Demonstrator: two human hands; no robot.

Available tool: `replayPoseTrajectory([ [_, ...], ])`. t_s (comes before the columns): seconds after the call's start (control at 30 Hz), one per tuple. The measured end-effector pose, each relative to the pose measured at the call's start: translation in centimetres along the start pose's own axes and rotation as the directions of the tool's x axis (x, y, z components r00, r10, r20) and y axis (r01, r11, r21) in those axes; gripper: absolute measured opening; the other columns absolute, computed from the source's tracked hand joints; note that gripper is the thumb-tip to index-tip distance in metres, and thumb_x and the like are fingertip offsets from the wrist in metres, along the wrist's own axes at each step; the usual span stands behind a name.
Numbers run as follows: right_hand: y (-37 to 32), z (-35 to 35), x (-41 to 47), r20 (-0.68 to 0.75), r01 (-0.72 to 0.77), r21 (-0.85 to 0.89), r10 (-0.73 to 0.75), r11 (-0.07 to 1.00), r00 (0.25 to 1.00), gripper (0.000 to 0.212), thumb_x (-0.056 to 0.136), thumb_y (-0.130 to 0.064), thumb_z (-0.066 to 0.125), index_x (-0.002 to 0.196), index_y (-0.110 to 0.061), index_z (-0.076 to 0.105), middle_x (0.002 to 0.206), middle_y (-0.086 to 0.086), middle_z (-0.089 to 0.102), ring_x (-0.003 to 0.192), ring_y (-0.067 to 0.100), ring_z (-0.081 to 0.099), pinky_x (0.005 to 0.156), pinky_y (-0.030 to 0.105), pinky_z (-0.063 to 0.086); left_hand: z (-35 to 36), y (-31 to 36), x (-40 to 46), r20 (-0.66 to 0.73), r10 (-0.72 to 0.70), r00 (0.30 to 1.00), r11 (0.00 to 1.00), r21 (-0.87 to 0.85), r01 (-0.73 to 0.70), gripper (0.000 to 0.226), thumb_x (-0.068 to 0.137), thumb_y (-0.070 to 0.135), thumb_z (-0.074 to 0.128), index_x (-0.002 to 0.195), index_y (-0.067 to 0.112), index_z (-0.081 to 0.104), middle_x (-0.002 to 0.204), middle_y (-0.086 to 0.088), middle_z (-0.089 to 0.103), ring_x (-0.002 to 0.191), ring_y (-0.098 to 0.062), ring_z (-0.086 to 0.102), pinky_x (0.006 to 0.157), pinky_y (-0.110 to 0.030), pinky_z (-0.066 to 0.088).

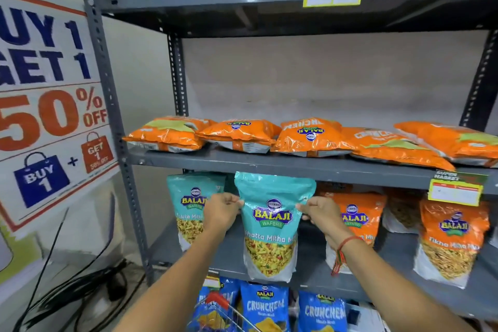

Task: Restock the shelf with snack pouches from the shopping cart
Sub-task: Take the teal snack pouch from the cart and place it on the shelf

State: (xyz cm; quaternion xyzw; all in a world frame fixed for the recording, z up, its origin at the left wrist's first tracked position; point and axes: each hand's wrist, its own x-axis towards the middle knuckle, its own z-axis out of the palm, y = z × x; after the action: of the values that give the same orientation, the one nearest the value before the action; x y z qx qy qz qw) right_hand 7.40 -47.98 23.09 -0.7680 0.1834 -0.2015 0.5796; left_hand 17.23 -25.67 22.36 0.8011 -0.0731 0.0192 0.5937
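**Teal pouch going onto the shelf**

While both hands pinch its upper edges, the teal pouch (270,226) hangs upright in front of the lower shelf (310,281), right of a matching teal pouch (190,207) and left of the orange pouches (355,219). The left hand (222,210) and right hand (318,213) are each closed on a side seam. This looks like the placing step. Next, the pouch likely needs setting down on its base in that gap, then releasing. The cart (218,310) sits below the shelf.
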Motion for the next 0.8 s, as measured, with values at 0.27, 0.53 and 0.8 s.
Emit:
replayPoseTrajectory([
  [0.27,5.5,2.1,6.4,-0.047,-0.040,-0.028,0.039,0.999,0.998,0.030,0.080,-0.020,0.072,0.076,0.008,0.065,0.070,0.006,0.072,0.060,0.013,0.059,0.060,0.028,0.047,5.1,-4.8,6.5,-0.008,-0.027,1.000,0.999,0.035,0.027,0.009,0.075,0.025,0.075,0.068,0.019,0.073,0.084,-0.010,0.078,0.082,-0.028,0.073,0.085,-0.046,0.059],
  [0.53,8.6,3.1,10.7,-0.055,-0.081,-0.055,0.078,0.995,0.995,0.023,0.081,-0.020,0.070,0.082,0.003,0.070,0.085,0.008,0.077,0.070,0.017,0.064,0.073,0.039,0.055,7.7,-7.2,9.9,-0.050,-0.024,0.998,0.998,0.051,0.027,0.007,0.073,0.026,0.076,0.067,0.026,0.075,0.083,-0.006,0.079,0.078,-0.023,0.074,0.080,-0.045,0.060],
  [0.8,9.7,2.9,10.7,0.052,-0.118,0.149,0.112,0.982,0.992,0.006,0.086,-0.023,0.066,0.082,-0.019,0.067,0.086,-0.003,0.073,0.078,0.012,0.063,0.061,0.021,0.048,8.4,-7.2,9.9,-0.004,0.029,1.000,0.995,0.094,-0.028,0.013,0.083,0.026,0.070,0.089,0.016,0.076,0.085,0.001,0.074,0.080,-0.013,0.066,0.070,-0.022,0.046],
])
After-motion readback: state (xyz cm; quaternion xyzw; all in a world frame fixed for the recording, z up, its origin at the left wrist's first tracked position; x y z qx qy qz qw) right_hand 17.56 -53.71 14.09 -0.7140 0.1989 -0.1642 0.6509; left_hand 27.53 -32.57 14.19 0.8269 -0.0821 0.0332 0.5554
